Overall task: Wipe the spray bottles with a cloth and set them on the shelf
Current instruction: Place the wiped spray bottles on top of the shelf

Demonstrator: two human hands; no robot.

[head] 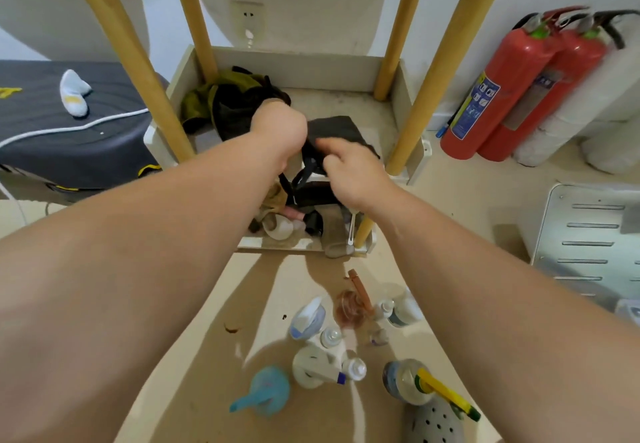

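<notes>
Both arms reach forward over the low shelf [388,72]. My left hand [278,127] is curled into a fist and grips a black cloth [341,129] with hanging straps. My right hand [353,169] pinches the same dark fabric from the right. On the floor below stand several spray bottles: a white one [313,366], a blue-headed one [308,318], a brown one [351,309], a clear one with a yellow trigger [410,382], and a teal one [265,394]. No hand touches the bottles.
Wooden posts [446,75] rise from the shelf corners. An olive and black bag [221,100] lies in the upper tray; the lower tray [298,243] holds cloth items. Red fire extinguishers [512,86] stand right, a dark mattress [62,138] left, a white metal panel [588,235] far right.
</notes>
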